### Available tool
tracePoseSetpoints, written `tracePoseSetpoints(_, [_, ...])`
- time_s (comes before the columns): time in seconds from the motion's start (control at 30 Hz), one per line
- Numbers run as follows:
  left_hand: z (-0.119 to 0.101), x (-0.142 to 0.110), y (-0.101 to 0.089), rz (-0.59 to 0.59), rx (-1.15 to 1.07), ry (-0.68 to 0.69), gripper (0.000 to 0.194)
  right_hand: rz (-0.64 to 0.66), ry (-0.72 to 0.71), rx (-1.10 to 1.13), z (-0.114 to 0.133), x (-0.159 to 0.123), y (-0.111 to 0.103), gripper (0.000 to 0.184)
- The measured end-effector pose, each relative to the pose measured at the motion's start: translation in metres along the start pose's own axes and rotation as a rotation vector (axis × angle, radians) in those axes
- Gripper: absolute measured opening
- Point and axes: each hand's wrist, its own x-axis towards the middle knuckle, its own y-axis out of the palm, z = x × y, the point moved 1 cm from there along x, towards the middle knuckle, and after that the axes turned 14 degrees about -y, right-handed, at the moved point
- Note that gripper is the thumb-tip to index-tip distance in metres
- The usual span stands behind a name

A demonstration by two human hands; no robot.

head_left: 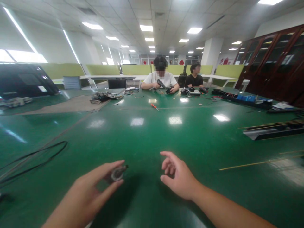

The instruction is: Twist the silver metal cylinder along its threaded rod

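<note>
My left hand (95, 186), at the lower left, grips a small round metallic part (117, 173) between thumb and fingers. A dark stub sticks out of the part's right side; blur keeps me from telling its exact kind. To the right, my right hand (177, 175) hovers over the green tabletop (147, 139) with nothing in it. Its index finger points left, the other fingers curl loosely, and the thumb stays apart from them. A gap separates the two hands.
An orange screwdriver (155, 107) lies mid-table. A black cable (47, 155) loops at left. Thin yellow rods (247, 165) and a dark metal channel (273, 131) lie right. Across the table, a person (160, 77) holds a power drill (161, 83); another person (194, 79) sits beyond.
</note>
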Motion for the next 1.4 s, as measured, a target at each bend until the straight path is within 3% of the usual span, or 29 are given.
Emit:
tracePoseSetpoints(0.07, [-0.025,0.016,0.029,0.138,-0.006,0.022,0.044,-0.029,-0.028,-0.035,0.000,0.001,-0.002,0.067])
tracePoseSetpoints(0.17, [-0.055,0.028,0.067,0.211,-0.035,0.094,0.028,-0.062,-0.072,-0.126,-0.002,0.002,-0.005,0.065])
tracePoseSetpoints(0.3, [-0.056,0.025,0.087,0.265,-0.102,0.153,0.022,-0.044,-0.087,-0.251,-0.005,0.004,-0.009,0.051])
tracePoseSetpoints(0.47, [-0.037,0.025,0.087,0.325,-0.129,0.117,0.024,0.082,-0.030,-0.347,-0.001,0.005,-0.007,0.037])
tracePoseSetpoints(0.83, [-0.044,0.028,0.089,0.323,-0.228,0.071,0.023,0.102,0.035,-0.361,0.001,0.002,-0.006,0.017])
tracePoseSetpoints(1.13, [-0.044,0.028,0.089,0.314,-0.247,0.056,0.026,0.021,0.062,-0.207,-0.004,0.002,-0.012,0.028])
tracePoseSetpoints(1.4, [-0.042,0.029,0.089,0.319,-0.246,0.069,0.025,0.042,0.029,-0.224,0.000,0.004,-0.013,0.017])
